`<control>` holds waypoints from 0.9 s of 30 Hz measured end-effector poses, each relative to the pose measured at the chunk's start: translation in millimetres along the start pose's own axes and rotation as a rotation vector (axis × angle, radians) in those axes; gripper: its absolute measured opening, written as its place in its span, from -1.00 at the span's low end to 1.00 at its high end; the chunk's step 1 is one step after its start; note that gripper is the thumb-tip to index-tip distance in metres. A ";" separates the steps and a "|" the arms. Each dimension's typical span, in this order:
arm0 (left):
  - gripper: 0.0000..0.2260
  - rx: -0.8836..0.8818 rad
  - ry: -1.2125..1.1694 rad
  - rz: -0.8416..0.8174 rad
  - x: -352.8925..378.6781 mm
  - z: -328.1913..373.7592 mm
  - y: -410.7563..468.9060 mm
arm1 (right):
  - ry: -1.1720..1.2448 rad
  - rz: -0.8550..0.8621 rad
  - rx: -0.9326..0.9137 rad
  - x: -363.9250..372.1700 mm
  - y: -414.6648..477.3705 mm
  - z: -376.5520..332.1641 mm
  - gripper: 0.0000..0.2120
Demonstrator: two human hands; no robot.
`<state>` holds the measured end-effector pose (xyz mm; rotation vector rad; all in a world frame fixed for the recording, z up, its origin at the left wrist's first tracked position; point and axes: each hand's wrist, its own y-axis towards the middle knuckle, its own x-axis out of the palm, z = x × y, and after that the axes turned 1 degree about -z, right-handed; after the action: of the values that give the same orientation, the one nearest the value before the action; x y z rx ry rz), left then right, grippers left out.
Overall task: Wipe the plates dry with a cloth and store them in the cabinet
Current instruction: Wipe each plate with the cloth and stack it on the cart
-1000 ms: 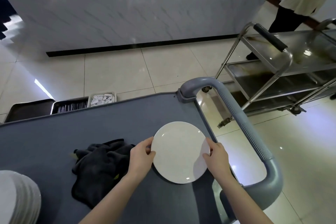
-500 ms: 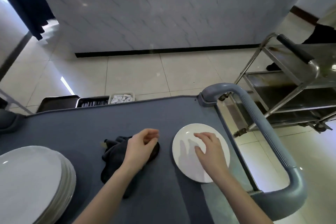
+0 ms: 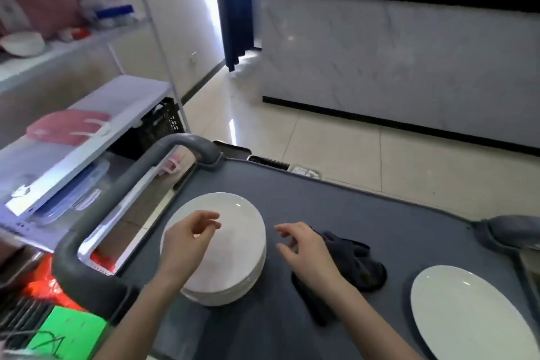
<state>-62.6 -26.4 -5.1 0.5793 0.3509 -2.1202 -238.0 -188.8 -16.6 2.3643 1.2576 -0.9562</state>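
- Stack of white plates (image 3: 239, 245) sits on the left part of the grey cart top (image 3: 350, 207); a single plate (image 3: 467, 316) lies at the right edge.
- Dark cloth (image 3: 359, 266) lies crumpled between them.
- Cart handle (image 3: 122, 193) on the left, shelf rack (image 3: 117, 114) beside it.
- Tiled floor (image 3: 350, 149), marble counter (image 3: 394, 61) and blue curtain (image 3: 233, 3) beyond.
- Left hand (image 3: 187, 240) is over the stack, fingers loosely curled, empty; contact unclear.
- Right hand (image 3: 304, 251) is over the cloth's left edge, fingers relaxed, grasping nothing.
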 end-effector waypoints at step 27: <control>-0.63 -0.072 -0.170 0.043 -62.6 -47.3 26.0 | 0.390 0.225 0.293 43.4 33.8 -29.2 -0.62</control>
<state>3.0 23.1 -13.5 0.3592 0.3145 -2.0892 -181.0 -165.6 -26.0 2.9554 0.9912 -0.6670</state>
